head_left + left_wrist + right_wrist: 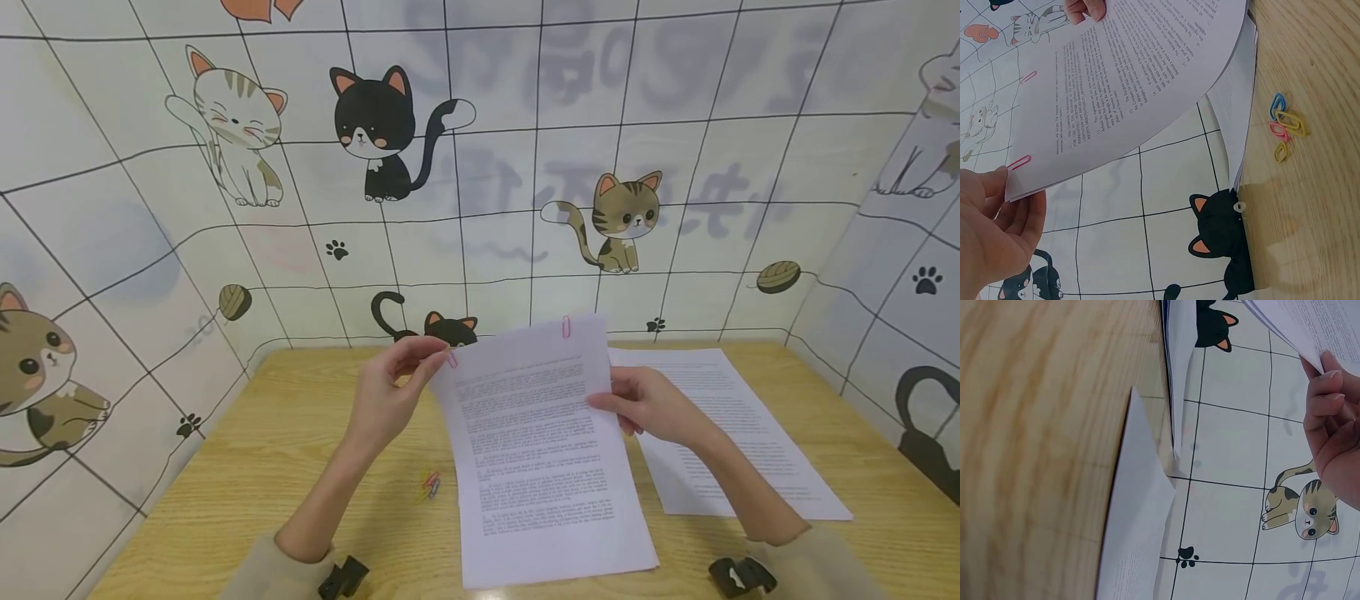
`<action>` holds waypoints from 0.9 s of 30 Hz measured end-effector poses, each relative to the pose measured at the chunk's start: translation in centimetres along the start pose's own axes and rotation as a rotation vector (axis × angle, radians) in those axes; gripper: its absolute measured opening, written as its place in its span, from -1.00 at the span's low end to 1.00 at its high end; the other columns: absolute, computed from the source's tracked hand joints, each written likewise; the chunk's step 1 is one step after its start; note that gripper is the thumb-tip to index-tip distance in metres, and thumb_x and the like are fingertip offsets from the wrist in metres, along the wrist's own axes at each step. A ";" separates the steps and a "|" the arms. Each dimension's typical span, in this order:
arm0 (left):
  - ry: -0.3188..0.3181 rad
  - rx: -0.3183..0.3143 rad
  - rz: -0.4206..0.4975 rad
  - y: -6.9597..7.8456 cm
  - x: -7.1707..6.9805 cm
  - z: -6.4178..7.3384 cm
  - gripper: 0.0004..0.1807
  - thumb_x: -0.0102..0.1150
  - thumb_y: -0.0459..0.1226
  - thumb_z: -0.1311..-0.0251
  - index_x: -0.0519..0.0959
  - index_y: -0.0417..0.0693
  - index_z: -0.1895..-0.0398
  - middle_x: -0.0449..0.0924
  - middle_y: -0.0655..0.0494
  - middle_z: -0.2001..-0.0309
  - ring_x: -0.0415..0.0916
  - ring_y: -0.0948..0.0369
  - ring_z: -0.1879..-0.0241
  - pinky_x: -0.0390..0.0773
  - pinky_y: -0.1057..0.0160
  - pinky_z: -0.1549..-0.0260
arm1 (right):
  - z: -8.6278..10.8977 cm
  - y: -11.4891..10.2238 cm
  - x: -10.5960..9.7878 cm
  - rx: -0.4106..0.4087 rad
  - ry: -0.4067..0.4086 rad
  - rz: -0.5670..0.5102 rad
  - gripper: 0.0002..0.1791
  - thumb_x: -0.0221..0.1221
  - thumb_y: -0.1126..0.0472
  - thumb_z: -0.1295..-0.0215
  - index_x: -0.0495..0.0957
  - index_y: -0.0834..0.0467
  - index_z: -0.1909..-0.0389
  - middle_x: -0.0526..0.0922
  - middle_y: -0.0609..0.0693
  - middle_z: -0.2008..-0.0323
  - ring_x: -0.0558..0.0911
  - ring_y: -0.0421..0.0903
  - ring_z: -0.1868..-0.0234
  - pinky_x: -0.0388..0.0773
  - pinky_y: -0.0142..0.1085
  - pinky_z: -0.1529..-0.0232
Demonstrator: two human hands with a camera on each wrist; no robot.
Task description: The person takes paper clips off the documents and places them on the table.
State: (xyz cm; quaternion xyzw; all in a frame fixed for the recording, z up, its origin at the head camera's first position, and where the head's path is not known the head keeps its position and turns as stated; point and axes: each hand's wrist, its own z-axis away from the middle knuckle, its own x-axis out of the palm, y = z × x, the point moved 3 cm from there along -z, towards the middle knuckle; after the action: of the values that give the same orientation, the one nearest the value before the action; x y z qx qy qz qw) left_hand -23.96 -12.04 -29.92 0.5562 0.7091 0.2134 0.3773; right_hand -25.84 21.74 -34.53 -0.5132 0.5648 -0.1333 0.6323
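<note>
A few printed sheets (pixel 536 467) are held up by both hands, their lower edge near the front of the table. My left hand (pixel 393 392) pinches the upper left corner between thumb and fingers, right beside a pink paper clip (pixel 452 359). A second pink paper clip (pixel 566 327) sits on the top edge, toward the right. My right hand (pixel 660 406) pinches the right edge of the sheets, a little below the top. In the left wrist view the sheets (pixel 1085 125) bow outward, with both clips along the top edge.
Several loose paper clips (pixel 431 485), yellow, pink and blue, lie on the wooden table (pixel 300 467) left of the sheets. Another printed stack (pixel 720 450) lies flat at the right. A cat-printed cloth wall (pixel 495 183) encloses the back and sides.
</note>
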 end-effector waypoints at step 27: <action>0.121 -0.062 0.059 -0.2 -0.3 0.1 -0.91 0.33 -0.37 -0.28 0.69 -0.26 0.24 0.72 -0.04 0.29 0.61 0.17 0.33 0.58 0.40 0.26 | 0.1 -0.1 -0.2 0.011 -0.004 0.035 -0.72 0.24 0.22 -0.42 0.59 0.22 -0.08 0.74 0.02 0.27 0.45 -0.06 0.70 0.21 -0.43 0.67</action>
State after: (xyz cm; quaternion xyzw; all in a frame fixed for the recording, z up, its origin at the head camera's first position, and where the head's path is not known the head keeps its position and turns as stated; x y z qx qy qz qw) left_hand -23.98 -12.43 -30.02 0.5509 0.7069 0.2795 0.3445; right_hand -25.77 21.85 -34.33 -0.5001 0.5716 -0.1244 0.6386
